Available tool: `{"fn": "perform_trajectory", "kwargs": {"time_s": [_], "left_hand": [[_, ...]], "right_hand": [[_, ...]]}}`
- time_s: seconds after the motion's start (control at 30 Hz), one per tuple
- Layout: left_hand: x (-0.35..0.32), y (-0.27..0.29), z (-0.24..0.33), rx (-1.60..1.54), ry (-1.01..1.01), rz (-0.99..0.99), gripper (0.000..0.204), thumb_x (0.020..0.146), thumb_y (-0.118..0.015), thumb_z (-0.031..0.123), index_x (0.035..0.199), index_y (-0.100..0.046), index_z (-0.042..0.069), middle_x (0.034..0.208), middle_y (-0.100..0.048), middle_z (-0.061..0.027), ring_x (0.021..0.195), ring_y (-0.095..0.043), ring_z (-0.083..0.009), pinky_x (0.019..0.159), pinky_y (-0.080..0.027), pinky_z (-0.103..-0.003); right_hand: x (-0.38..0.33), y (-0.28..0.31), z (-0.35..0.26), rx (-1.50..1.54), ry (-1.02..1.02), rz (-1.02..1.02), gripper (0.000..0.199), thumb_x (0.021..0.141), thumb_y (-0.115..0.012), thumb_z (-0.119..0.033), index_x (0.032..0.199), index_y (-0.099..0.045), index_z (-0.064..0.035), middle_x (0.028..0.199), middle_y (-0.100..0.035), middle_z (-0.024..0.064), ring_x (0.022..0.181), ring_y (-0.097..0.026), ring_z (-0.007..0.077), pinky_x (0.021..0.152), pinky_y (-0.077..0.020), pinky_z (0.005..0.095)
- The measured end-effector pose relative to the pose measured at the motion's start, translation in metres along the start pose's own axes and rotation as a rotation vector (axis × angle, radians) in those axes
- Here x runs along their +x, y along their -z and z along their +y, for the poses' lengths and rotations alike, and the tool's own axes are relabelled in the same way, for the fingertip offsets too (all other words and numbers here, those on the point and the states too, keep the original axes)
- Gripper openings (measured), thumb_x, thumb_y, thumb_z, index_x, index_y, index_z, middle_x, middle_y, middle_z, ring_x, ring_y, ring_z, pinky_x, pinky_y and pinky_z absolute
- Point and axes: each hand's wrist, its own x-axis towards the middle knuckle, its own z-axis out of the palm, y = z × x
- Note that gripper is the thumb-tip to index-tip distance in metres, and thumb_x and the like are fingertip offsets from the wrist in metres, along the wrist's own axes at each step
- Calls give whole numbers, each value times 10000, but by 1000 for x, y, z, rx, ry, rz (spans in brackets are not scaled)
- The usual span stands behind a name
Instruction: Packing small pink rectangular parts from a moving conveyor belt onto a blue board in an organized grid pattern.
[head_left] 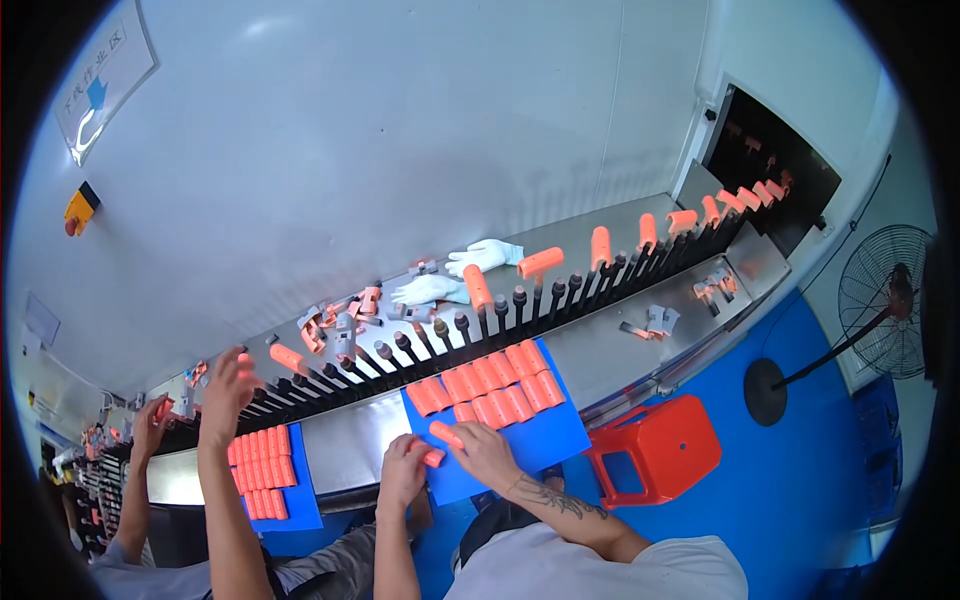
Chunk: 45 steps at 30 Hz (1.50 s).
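Observation:
Over the near edge of the blue sheet [462, 485], my left hand [403, 475] is closed on a small orange plastic shell [433, 457]. Just right of it, my right hand [488, 458] grips another orange shell [445, 434], its fingers at that piece's right end. The two pieces are close together; whether they touch, I cannot tell. Beyond my hands, several orange shells [490, 377] lie side by side in two rows on the sheet. Behind the sheet runs a line of upright black posts [519, 300], some topped with orange parts [541, 263].
At left, a co-worker's raised hand [228, 385] is near the posts, beside a second blue sheet [303, 490] of orange shells. White gloves [484, 256] and grey-orange scraps [345, 335] lie behind the posts. A red stool [660, 450] and a fan [885, 300] stand at right.

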Motion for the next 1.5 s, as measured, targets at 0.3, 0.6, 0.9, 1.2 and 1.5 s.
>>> {"fn": "perform_trajectory", "kwargs": {"time_s": [0.3, 0.6, 0.9, 1.2, 1.5], "left_hand": [[-2, -48, 13, -342, 453, 326, 357, 909, -632, 43, 1254, -594, -42, 1061, -667, -147, 846, -650, -171, 717, -536, -284], [19, -78, 17, -499, 401, 463, 406, 904, -653, 51, 1290, -561, -35, 1146, -641, -136, 833, -599, -138, 700, -526, -276], [118, -15, 143, -203, -49, 562, 301, 913, -634, 51, 1187, -602, -69, 1148, -643, -220, 1004, -628, -357, 887, -493, -421], [216, 66, 180, 379, 25, 352, 264, 829, -724, 239, 811, -678, -20, 744, -671, -222, 699, -647, -407, 639, -496, -471], [98, 52, 119, -427, 185, 451, 455, 847, -753, 102, 1259, -622, -43, 1034, -707, -116, 881, -672, -183, 803, -543, -304]], "right_hand": [[-37, -30, 21, -449, 201, -58, 284, 854, -632, -164, 1112, -659, -48, 1181, -624, 91, 1025, -580, 238, 857, -445, 384], [-12, 2, 33, -446, 190, 0, 300, 842, -604, -144, 1115, -662, -34, 1254, -597, 140, 1137, -551, 303, 952, -437, 424], [100, 187, 58, -54, -19, 530, 257, 954, -597, -184, 1077, -601, 42, 1034, -637, 227, 961, -620, 411, 810, -511, 458], [172, 198, 45, -351, -50, 144, 201, 842, -657, -201, 828, -713, -8, 775, -690, 212, 778, -683, 403, 712, -527, 511], [60, 203, 56, 376, -215, 276, 426, 882, -735, -116, 1234, -607, 87, 1127, -707, 183, 1046, -681, 180, 876, -539, 298]]}}
